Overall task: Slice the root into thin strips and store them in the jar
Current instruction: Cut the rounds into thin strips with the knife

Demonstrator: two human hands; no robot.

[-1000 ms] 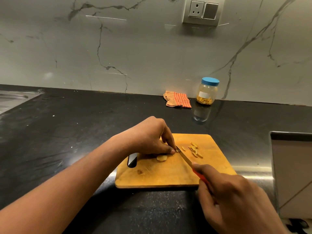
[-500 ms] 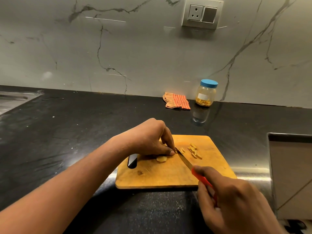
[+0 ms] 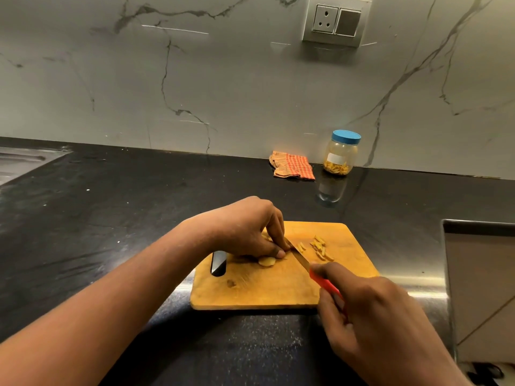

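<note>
1. A grey marble wall [image 3: 250,93] runs behind everything, far beyond both grips, with a socket plate [image 3: 335,22] set high in it.
2. The black tabletop [image 3: 111,218] spreads out beneath both forearms. A ribbed steel draining surface [image 3: 22,162] sits at its far corner, well off to the left of the left grip.
3. A wooden cutting board [image 3: 250,293] lies flat on the tabletop, directly under the left grip and reaching to the right grip.
4. The right grip [image 3: 376,316] is closed tight around the red handle of a knife [image 3: 299,259], forefinger stretched along the top.
5. The left grip [image 3: 245,229] is curled over, with thumb and fingertips bearing down on the root [image 3: 266,261] to pin it to the board.
6. An orange checked cloth [image 3: 292,165] lies crumpled by the wall, well beyond the left grip.
7. The jar [image 3: 341,154] stands upright just right of that cloth, well beyond both grips. Its blue lid is on and yellowish strips sit in its bottom.
8. The knife blade slants from the right grip up to the left grip's fingertips, and its tip is hidden behind them.
9. The cut strips [image 3: 320,246] lie scattered on the board just beyond the right grip, on the blade's right side.
10. The root shows as a pale slice peeking out under the left grip's thumb, just left of the blade.
</note>
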